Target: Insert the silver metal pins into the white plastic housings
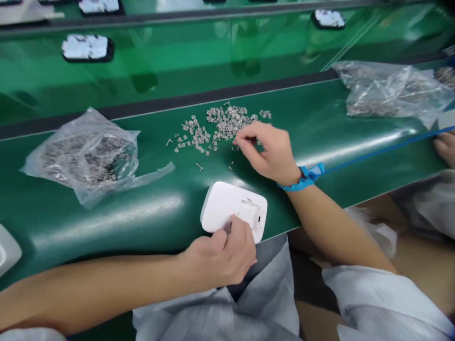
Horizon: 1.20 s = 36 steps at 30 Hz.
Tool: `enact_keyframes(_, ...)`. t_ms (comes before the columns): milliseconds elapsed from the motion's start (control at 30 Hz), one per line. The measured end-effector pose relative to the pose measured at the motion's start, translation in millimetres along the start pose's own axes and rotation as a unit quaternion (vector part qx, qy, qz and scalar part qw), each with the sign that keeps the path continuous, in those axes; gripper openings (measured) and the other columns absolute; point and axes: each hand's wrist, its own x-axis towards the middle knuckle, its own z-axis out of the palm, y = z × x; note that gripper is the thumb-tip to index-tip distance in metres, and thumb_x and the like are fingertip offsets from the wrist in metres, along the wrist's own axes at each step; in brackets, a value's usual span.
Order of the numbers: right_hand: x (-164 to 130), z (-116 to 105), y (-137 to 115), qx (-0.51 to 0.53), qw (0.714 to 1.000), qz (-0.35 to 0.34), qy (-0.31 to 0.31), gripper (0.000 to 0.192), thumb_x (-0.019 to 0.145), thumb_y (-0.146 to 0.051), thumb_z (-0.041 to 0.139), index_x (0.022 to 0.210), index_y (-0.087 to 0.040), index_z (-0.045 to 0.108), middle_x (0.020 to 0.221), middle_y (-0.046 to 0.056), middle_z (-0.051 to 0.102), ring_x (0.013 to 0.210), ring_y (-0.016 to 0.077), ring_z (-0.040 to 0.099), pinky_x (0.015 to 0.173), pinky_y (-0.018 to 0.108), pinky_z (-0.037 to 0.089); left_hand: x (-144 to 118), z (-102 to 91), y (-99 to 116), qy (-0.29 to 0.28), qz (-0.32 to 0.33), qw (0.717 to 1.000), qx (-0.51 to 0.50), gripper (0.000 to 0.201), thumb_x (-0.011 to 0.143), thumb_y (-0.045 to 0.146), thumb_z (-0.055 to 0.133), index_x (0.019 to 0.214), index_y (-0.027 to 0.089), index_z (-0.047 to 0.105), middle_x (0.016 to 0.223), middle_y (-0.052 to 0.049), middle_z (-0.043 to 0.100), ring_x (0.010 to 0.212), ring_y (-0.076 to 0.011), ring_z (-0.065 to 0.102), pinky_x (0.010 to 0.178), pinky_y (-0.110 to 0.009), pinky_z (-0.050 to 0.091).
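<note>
My left hand (pixel 227 251) is closed on the near edge of a white plastic case (pixel 222 203). The case lies flat at the front of the green work surface, with rounded corners and a rectangular recess at its right end. A dark speckled patch shows between thumb and forefinger. My right hand (pixel 266 149), with a blue wrist strap (pixel 302 180), pinches thumb and forefinger together at the near right edge of a pile of small shiny metal pieces (pixel 229 121). Whatever its fingertips hold is too small to make out. Two loose metal pieces (pixel 199 166) lie between pile and case.
A clear bag of metal pieces (pixel 85 156) lies left; another bag (pixel 394 90) lies at the back right. Behind a dark rail, black-rimmed units (pixel 87 47) sit on a green surface. A white object (pixel 7 248) is at the left edge. Another person's hand (pixel 446 147) shows right.
</note>
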Motion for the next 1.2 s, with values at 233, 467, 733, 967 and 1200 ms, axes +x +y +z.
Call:
enact_keyframes(233,-47,-29,-75,0.087,0.976,0.197,0.021,0.006,0.096,-0.023,0.066,0.098,-0.023,0.071,0.094,0.003,0.077,0.078,0.0163,0.074,0.07,0.03,0.059,5,-1.9,5,-0.037,-0.023,0.999,0.025,0.052,0.103,0.055,0.053,0.112,0.012,0.079,0.114,-0.013,0.074,0.108,-0.025,0.059,0.078,-0.035,0.033)
enact_keyframes(467,-82,-27,-106,-0.021,0.98,0.197,0.008,0.007,0.089,-0.017,0.068,0.087,-0.023,0.071,0.103,0.007,0.074,0.096,0.0226,0.071,0.083,0.04,0.059,17,1.2,8,-0.023,-0.034,0.999,0.035,0.054,0.102,0.056,0.053,0.112,0.01,0.08,0.11,-0.014,0.076,0.093,-0.0247,0.062,0.077,-0.037,0.035)
enact_keyframes(733,-76,-13,-106,-0.019,0.97,0.24,0.02,0.009,0.088,-0.015,0.065,0.083,-0.022,0.069,0.095,0.005,0.069,0.088,0.0202,0.066,0.075,0.035,0.054,16,5.0,10,0.005,-0.049,0.999,0.016,0.051,0.102,0.054,0.056,0.107,0.009,0.08,0.109,-0.015,0.077,0.089,-0.0244,0.063,0.079,-0.038,0.037)
enact_keyframes(967,-65,-23,-88,0.003,0.96,0.272,-0.072,0.015,0.083,-0.023,0.078,0.076,-0.019,0.065,0.08,0.002,0.064,0.069,0.0147,0.056,0.06,0.029,0.044,15,0.2,12,-0.016,-0.044,0.999,0.025,0.057,0.103,0.056,0.052,0.111,0.007,0.079,0.111,-0.015,0.077,0.09,-0.0238,0.064,0.082,-0.037,0.043)
enact_keyframes(1200,-90,-22,-99,-0.026,0.981,0.19,0.021,0.006,0.095,-0.025,0.067,0.094,-0.023,0.073,0.096,0.006,0.069,0.089,0.021,0.065,0.076,0.038,0.054,22,-10.1,11,-0.063,-0.087,0.994,0.027,0.062,0.103,0.06,0.046,0.119,0.008,0.075,0.127,-0.019,0.073,0.092,-0.026,0.065,0.076,-0.039,0.045)
